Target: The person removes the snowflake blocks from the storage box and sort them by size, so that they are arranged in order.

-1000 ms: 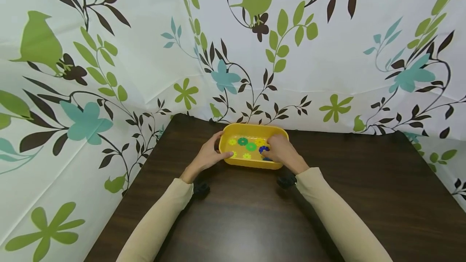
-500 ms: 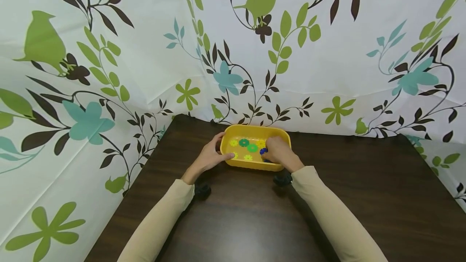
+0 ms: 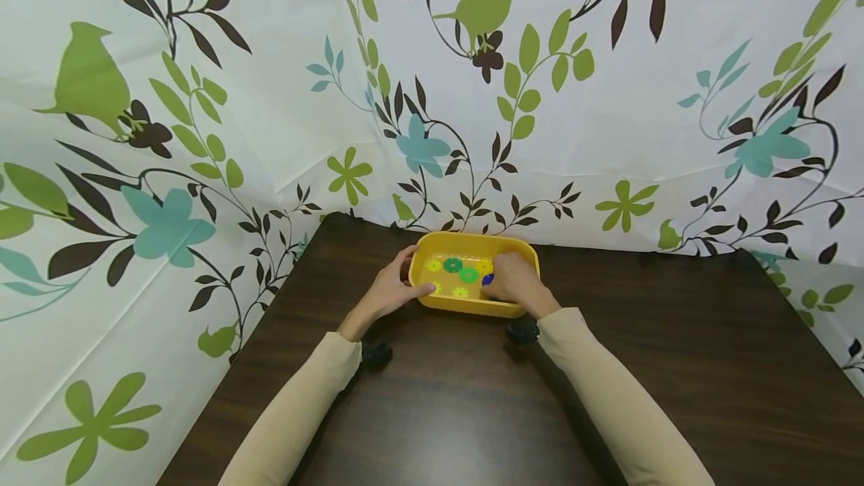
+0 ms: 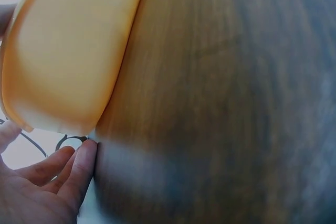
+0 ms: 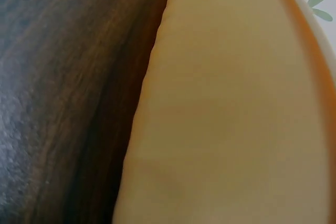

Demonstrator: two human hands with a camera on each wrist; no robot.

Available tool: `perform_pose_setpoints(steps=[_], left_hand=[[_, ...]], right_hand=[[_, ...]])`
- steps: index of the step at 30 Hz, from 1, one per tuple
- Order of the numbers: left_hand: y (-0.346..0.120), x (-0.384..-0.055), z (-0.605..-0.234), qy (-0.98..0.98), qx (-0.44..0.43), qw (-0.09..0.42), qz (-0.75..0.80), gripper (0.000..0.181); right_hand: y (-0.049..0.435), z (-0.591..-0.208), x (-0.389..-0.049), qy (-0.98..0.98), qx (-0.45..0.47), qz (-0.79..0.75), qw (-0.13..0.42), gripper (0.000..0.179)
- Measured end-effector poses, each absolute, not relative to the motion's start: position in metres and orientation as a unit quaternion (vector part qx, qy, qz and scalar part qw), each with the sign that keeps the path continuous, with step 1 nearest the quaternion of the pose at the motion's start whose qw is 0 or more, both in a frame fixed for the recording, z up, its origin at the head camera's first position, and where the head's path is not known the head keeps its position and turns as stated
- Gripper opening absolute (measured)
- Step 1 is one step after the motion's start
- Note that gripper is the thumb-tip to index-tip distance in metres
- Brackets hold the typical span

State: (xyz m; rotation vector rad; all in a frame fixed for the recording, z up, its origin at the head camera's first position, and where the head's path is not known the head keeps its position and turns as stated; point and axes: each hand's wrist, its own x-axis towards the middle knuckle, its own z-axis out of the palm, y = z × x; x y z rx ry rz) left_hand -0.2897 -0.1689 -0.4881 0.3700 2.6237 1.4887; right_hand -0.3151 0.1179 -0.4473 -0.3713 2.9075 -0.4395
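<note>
A yellow plastic tray sits near the table's back edge with several flower-shaped discs in it. My left hand holds the tray's left end, thumb at the front rim and fingers around the outside; the left wrist view has this hand low at the tray's corner. Inside the right part of the tray, my right hand points its curled fingers down at a blue flower disc, which it partly covers. Its fingertips are hidden, so a pinch cannot be confirmed. Only the tray's outer wall fills much of the right wrist view.
Green discs and yellow discs lie on the tray's floor. Dark wood table surrounds the tray. Behind and to the left hangs a white cloth printed with leaves and birds.
My right hand has shifted slightly left and lower over the blue discs, covering more of them. The left hand keeps its place on the tray. The head view has tilted a little.
</note>
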Motion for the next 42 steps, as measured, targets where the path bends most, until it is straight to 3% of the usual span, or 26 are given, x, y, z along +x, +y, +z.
perform_pose_setpoints(steps=[17,23,32,42], left_hand=[[-0.168,-0.289,-0.487,0.860,0.121,0.054,0.492,0.097],[-0.169,-0.288,-0.486,0.860,0.116,0.059,0.493,0.098],[-0.168,-0.287,-0.485,0.861,0.114,0.063,0.491,0.097],[-0.168,-0.281,-0.482,0.880,0.136,0.027,0.454,0.102]], right_hand=[[0.144,-0.439,-0.288,0.959,-0.166,-0.222,-0.068,0.037],[0.162,-0.436,-0.275,0.950,-0.154,-0.255,-0.095,0.047],[0.193,-0.438,-0.264,0.944,-0.127,-0.279,-0.125,0.045],[0.227,-0.452,-0.257,0.944,-0.095,-0.283,-0.143,0.045]])
